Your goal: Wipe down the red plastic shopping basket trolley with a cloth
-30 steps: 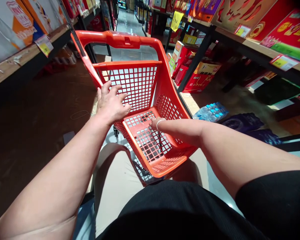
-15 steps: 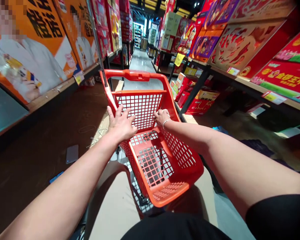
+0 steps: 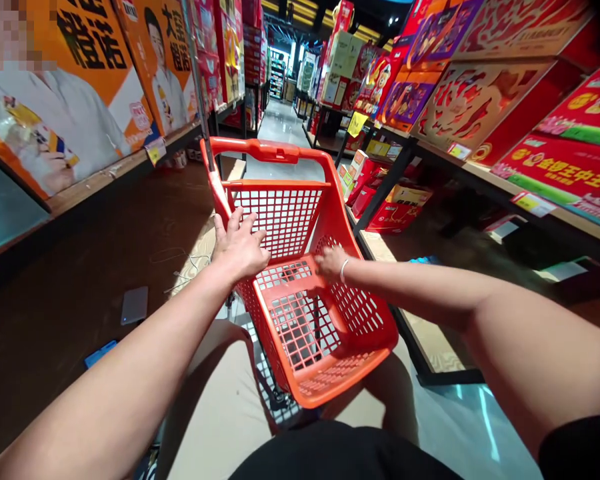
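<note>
An orange-red plastic shopping cart (image 3: 280, 290) with grid walls stands in front of me, its handle (image 3: 275, 152) on the far side. Its basket holds nothing that I can see. My left hand (image 3: 240, 247) lies over the cart's left rim with its fingers spread, near the far grid wall. Inside the basket, by the right wall, is my right hand (image 3: 331, 261); its fingers are blurred and partly dark against the red plastic. A white band (image 3: 345, 270) circles the right wrist.
Shelves with orange boxes (image 3: 100, 87) stand on the left. On the right, a wooden shelf (image 3: 480, 175) bears red and gold gift boxes (image 3: 485, 107). A grey flat device (image 3: 135, 305) lies at the lower left. A shiny aisle floor (image 3: 280, 120) runs ahead.
My right hand has moved down and slightly right, off the upper right part of the basket. The view of the shelves has shifted a little. My left hand stays on the rim.
</note>
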Demonstrator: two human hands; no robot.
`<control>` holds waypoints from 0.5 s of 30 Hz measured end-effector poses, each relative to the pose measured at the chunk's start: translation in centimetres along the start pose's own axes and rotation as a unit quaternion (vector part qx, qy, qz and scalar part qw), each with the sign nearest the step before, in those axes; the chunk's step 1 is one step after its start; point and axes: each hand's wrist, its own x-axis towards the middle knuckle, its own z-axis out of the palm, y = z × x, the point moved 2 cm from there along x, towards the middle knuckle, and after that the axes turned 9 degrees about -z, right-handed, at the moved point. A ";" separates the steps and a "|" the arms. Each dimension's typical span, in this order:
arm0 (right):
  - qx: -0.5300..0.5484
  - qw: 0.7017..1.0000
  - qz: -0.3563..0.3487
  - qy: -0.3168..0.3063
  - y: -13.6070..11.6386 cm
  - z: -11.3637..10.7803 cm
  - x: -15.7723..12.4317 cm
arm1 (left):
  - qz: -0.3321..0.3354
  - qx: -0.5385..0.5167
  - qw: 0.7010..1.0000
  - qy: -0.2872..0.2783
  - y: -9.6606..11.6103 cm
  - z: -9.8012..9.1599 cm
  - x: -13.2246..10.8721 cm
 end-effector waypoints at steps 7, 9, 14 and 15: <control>-0.021 0.996 -0.004 -0.082 -1.3 0.2 -4.6 | -0.013 -0.026 0.999 0.022 -0.4 0.4 -0.1; 0.050 0.980 -0.066 -0.181 -4.4 1.6 -6.7 | -0.017 -0.051 0.998 0.024 -0.4 0.4 -0.2; 0.174 0.950 -0.150 -0.213 -6.5 2.4 -8.8 | -0.006 -0.094 0.995 0.029 -0.6 0.7 -0.1; 0.175 0.959 -0.126 -0.184 -5.9 2.4 -8.5 | -0.002 -0.096 0.995 0.030 -0.7 0.8 -0.1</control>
